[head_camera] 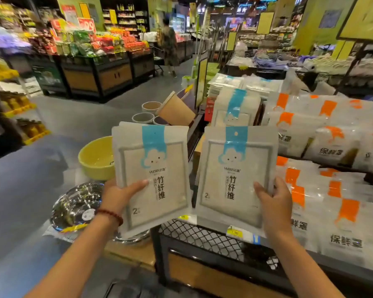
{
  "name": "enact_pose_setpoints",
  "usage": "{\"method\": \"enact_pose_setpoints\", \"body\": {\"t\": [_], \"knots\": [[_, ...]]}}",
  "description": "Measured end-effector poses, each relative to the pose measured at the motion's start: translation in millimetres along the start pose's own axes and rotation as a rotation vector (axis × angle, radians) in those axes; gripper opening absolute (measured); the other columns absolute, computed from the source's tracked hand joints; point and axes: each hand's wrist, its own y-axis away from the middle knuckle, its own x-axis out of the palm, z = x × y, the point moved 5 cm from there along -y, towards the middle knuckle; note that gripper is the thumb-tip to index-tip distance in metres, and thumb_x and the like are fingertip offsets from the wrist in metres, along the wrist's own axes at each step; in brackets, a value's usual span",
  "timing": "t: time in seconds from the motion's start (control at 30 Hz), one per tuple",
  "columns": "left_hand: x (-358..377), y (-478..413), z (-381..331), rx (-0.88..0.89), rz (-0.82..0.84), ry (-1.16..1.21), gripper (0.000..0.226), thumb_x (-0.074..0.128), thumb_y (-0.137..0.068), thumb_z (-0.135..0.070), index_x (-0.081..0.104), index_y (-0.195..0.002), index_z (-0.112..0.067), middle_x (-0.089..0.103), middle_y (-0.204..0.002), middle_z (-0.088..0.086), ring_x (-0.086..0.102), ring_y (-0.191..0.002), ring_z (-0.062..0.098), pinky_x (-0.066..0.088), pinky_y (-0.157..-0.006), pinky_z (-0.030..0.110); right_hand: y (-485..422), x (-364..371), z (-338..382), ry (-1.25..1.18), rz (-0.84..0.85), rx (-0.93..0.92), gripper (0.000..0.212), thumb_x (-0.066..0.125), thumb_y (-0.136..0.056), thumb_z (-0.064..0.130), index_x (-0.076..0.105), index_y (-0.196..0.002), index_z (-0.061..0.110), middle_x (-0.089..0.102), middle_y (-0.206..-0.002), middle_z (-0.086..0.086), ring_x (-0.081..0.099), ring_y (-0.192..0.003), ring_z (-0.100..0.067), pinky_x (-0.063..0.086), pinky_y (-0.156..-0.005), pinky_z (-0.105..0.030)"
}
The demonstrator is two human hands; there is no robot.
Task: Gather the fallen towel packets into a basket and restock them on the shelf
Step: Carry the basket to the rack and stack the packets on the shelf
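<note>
Gripping a towel packet (151, 168) in left hand (121, 191), thumb across the front; gripping a second packet (235, 168) in right hand (271, 196), same hold. Held upright, side by side, just above the mesh front of the shelf (187, 239). Off to the left, steel bowl (78, 205) and yellow bowl (95, 158). Behind, standing on the shelf, matching blue-striped stack (235, 110) (probable slot for these two), orange-labelled bags (299, 130) alongside. No basket visible. Judged: gathering apparently done, restocking under way, at least these two left to place
</note>
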Motion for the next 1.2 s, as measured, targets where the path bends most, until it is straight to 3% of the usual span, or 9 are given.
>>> {"method": "enact_pose_setpoints", "body": {"t": [0.1,0.2,0.37,0.53,0.63,0.8,0.93,1.03,1.2], "knots": [[56.2,-38.5,3.8,-0.026,0.073,0.007,0.042,0.080,-0.054,-0.024,0.066,-0.094,-0.017,0.075,-0.083,0.000,0.072,-0.072,0.017,0.055,-0.051,0.027,-44.0,-15.8,-11.9,0.035,-0.066,0.001,0.020,0.059,-0.090,0.013,0.055,-0.086,0.032,0.063,-0.091,0.007,0.063,-0.086,-0.015,0.054,-0.069,-0.034],[96.7,-71.6,16.9,-0.036,0.113,-0.021,0.047,0.082,-0.057,-0.017,0.066,-0.101,-0.014,0.072,-0.098,0.007,0.071,-0.085,0.022,0.058,-0.064,0.036,-79.2,-26.8,-25.5,0.091,-0.133,0.008,0.015,0.059,-0.090,0.013,0.055,-0.091,0.027,0.063,-0.092,0.002,0.063,-0.085,-0.018,0.052,-0.067,-0.031],[146.3,-114.0,50.6,-0.079,0.216,-0.036,0.031,0.078,-0.067,-0.005,0.067,-0.095,-0.014,0.075,-0.082,-0.001,0.071,-0.073,0.016,0.058,-0.060,0.028,-110.4,-30.2,-50.9,0.166,-0.260,0.042,0.017,0.056,-0.092,0.011,0.055,-0.108,0.016,0.059,-0.096,0.005,0.058,-0.087,-0.011,0.042,-0.060,-0.009],[186.0,-157.7,89.1,-0.160,0.338,-0.058,0.027,0.075,-0.069,0.000,0.068,-0.092,-0.011,0.074,-0.079,-0.003,0.071,-0.073,0.014,0.055,-0.056,0.022,-118.5,-14.4,-67.7,0.271,-0.360,0.094,0.012,0.052,-0.092,0.009,0.050,-0.098,0.019,0.051,-0.083,0.018,0.050,-0.074,0.001,0.038,-0.057,-0.005],[207.2,-182.8,111.5,-0.194,0.407,-0.091,0.026,0.075,-0.070,0.001,0.068,-0.089,-0.013,0.074,-0.075,-0.007,0.071,-0.070,0.008,0.053,-0.055,0.018,-116.7,-4.8,-77.7,0.323,-0.449,0.117,0.010,0.051,-0.092,0.008,0.050,-0.097,0.016,0.053,-0.083,0.012,0.049,-0.070,0.000,0.039,-0.056,-0.003],[249.8,-223.5,131.4,-0.197,0.541,-0.228,0.025,0.078,-0.073,-0.012,0.063,-0.090,-0.024,0.068,-0.091,-0.003,0.065,-0.085,0.014,0.053,-0.076,0.033,-122.1,16.3,-90.8,0.337,-0.511,0.179,0.017,0.049,-0.094,0.013,0.051,-0.108,0.023,0.057,-0.106,0.006,0.053,-0.092,-0.007,0.047,-0.071,-0.018],[275.0,-238.5,152.4,-0.224,0.565,-0.236,0.031,0.078,-0.073,-0.012,0.062,-0.097,-0.023,0.068,-0.096,0.000,0.063,-0.087,0.013,0.053,-0.077,0.033,-124.3,26.1,-101.9,0.423,-0.536,0.247,0.017,0.049,-0.093,0.013,0.051,-0.108,0.018,0.062,-0.115,-0.004,0.058,-0.100,-0.020,0.053,-0.080,-0.035],[284.5,-244.1,173.7,-0.240,0.490,-0.286,0.036,0.078,-0.073,-0.009,0.061,-0.105,-0.013,0.066,-0.103,0.010,0.061,-0.092,0.023,0.051,-0.084,0.040,-124.7,33.3,-109.1,0.379,-0.527,0.253,0.015,0.049,-0.093,0.010,0.052,-0.104,0.019,0.062,-0.112,-0.002,0.059,-0.104,-0.019,0.048,-0.066,-0.010],[290.1,-246.4,207.9,-0.361,0.356,-0.494,0.056,0.078,-0.070,-0.003,0.050,-0.118,-0.008,0.060,-0.119,0.015,0.057,-0.110,0.033,0.047,-0.095,0.044,-124.2,32.8,-110.3,0.360,-0.546,0.267,0.017,0.050,-0.095,0.010,0.051,-0.105,0.023,0.061,-0.118,-0.004,0.057,-0.108,-0.018,0.043,-0.061,0.002]]}}
